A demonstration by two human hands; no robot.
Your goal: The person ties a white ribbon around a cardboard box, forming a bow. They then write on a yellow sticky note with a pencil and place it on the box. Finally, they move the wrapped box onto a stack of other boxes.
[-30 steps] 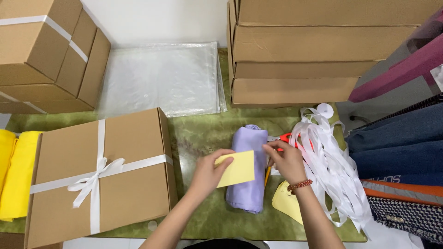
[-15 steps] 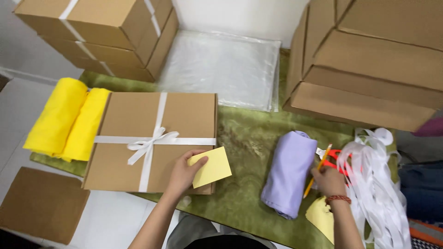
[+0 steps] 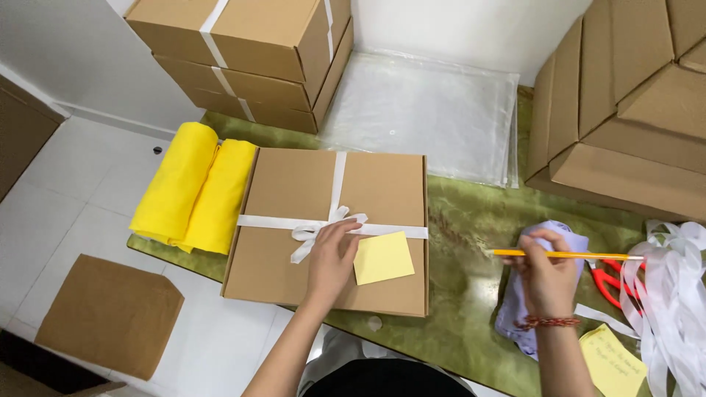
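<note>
A flat brown cardboard box (image 3: 294, 220) tied with a white ribbon bow (image 3: 320, 229) lies on the green tabletop (image 3: 463, 242). A yellow sticky note (image 3: 383, 258) rests on its lid, right of the bow. My left hand (image 3: 332, 257) lies flat on the lid, its fingers at the bow and beside the note. My right hand (image 3: 546, 276) grips a yellow pencil (image 3: 581, 256) held level over a rolled lilac cloth (image 3: 518, 309).
Two yellow cloth rolls (image 3: 195, 187) lie left of the box. Ribbon-tied boxes (image 3: 250, 51) are stacked at the back left, plain cartons (image 3: 625, 110) at the right. Clear plastic bags (image 3: 426, 110) lie behind. Red scissors (image 3: 614, 283), white ribbon (image 3: 673, 294), a written yellow note (image 3: 614, 360) sit right.
My left hand carried the yellow note from over the lilac cloth to the tied box and laid it on the lid. My right hand picked up the pencil. The view swung left.
</note>
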